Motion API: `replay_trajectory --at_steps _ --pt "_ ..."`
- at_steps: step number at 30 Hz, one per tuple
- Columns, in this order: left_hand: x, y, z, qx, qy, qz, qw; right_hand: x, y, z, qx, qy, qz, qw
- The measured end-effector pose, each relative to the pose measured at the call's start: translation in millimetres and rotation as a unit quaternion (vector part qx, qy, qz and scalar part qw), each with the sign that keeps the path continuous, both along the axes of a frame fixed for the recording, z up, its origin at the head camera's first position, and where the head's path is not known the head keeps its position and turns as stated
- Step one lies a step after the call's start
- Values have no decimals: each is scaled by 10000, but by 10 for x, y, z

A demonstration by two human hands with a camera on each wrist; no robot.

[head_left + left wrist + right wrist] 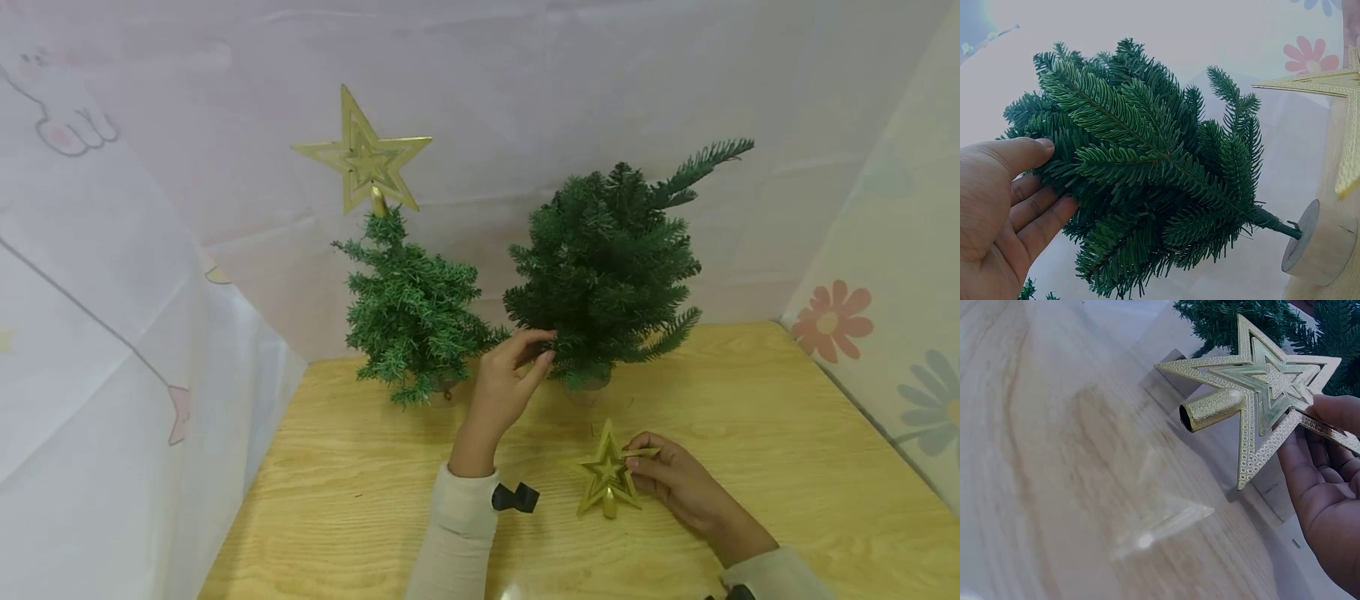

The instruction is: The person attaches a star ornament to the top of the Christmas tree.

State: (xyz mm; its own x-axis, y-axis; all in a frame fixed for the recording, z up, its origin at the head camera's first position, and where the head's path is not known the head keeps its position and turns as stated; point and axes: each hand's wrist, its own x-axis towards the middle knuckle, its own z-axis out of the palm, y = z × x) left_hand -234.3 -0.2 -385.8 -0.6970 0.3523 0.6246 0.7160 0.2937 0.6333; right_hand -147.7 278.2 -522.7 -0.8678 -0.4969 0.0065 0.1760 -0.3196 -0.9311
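On the right stands a dark green artificial Christmas tree [607,267], one long branch sticking out at its upper right. My left hand [502,383] holds a lower branch of it, and the left wrist view shows the thumb over the needles with the fingers underneath. The tree's round wooden base [1322,250] also appears there. Low over the table, my right hand [678,483] pinches one point of a gold star topper [1275,381]. The star's hollow socket [1213,409] is visible in the right wrist view.
A smaller green tree [416,312] stands left of the dark one, bearing another gold star [365,160] on its top. Both trees stand near the back of the wood-grain table [352,500]. Printed cloth [465,100] hangs behind and on the sides.
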Motion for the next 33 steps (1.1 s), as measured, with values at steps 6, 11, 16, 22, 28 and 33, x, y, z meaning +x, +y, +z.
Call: replay_trajectory --at_steps 6,11,16,22,28,33 --pt "4 -10 7 44 61 2 10000 -15 -1 10 9 39 -14 10000" --pt "2 -7 20 22 89 -67 9999 -27 17 41 173 234 -171 9994" --pt "-4 -6 33 51 58 -71 9999 -33 24 101 204 420 -374 9982" --pt "-11 -19 18 6 -67 -9 10000 -20 6 169 79 437 -337 9984" --pt "0 -13 4 -1 -182 -55 9998 -12 30 271 384 694 -568 9952" --pt "-2 -4 6 14 -153 -81 9998 -32 66 356 603 895 -791 9910"
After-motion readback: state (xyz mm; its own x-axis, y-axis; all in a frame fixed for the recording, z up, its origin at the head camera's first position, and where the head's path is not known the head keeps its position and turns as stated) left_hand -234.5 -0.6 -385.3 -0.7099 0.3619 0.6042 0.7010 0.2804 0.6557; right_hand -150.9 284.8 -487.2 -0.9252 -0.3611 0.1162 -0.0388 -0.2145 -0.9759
